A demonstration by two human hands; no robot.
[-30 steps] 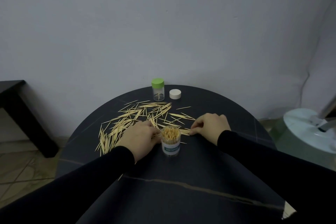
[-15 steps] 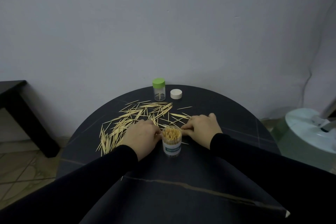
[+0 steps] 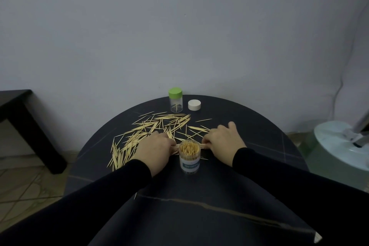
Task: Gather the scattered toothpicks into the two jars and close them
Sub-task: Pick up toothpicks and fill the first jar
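Note:
An open clear jar (image 3: 189,157) with a teal label stands near me on the dark round table (image 3: 199,205), packed with upright toothpicks. Scattered toothpicks (image 3: 155,130) lie behind and to its left. My left hand (image 3: 154,150) and my right hand (image 3: 220,139) flank the jar's far side, and both pinch the ends of one bundle of toothpicks that runs behind the jar. A second clear jar with a green lid (image 3: 175,99) stands at the far edge, nearly empty. Beside it lies a white lid (image 3: 194,105).
A wall rises right behind the table. A dark low table (image 3: 22,118) stands at the left on a tiled floor. A pale round base with a metal part (image 3: 343,144) sits at the right.
Both hands have drawn inward toward the jar, pushing toothpicks together into a bundle behind it. The right hand moved left.

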